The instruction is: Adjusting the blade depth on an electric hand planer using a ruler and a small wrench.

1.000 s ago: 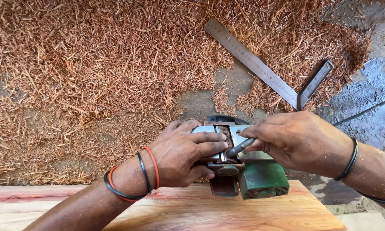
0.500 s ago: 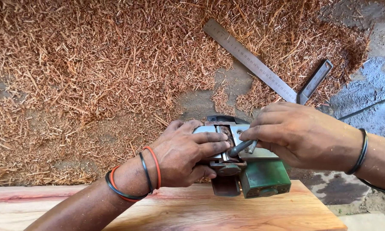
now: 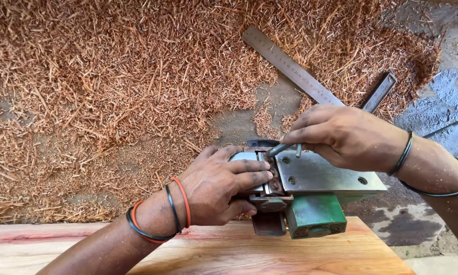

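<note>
A green electric planer [image 3: 310, 203] lies upside down at the far edge of a wooden plank [image 3: 249, 252], its grey metal sole plate [image 3: 331, 175] facing up. My left hand [image 3: 221, 186] presses on the planer's front end, fingers lying across the sole next to the cutter drum [image 3: 275, 175]. My right hand [image 3: 341, 135] is above the sole plate and grips a small metal key tool [image 3: 282, 149], whose tip points down at the cutter drum.
A thick layer of reddish wood shavings [image 3: 112, 86] covers the ground beyond the plank. A metal try square [image 3: 310, 81] lies on the shavings behind the planer. Bare grey ground [image 3: 442, 102] and a dark cable [image 3: 445, 127] are on the right.
My right hand has lifted off the sole plate and moved up and back, exposing more of the grey plate. The key tool now points down at the drum. My left hand stayed put.
</note>
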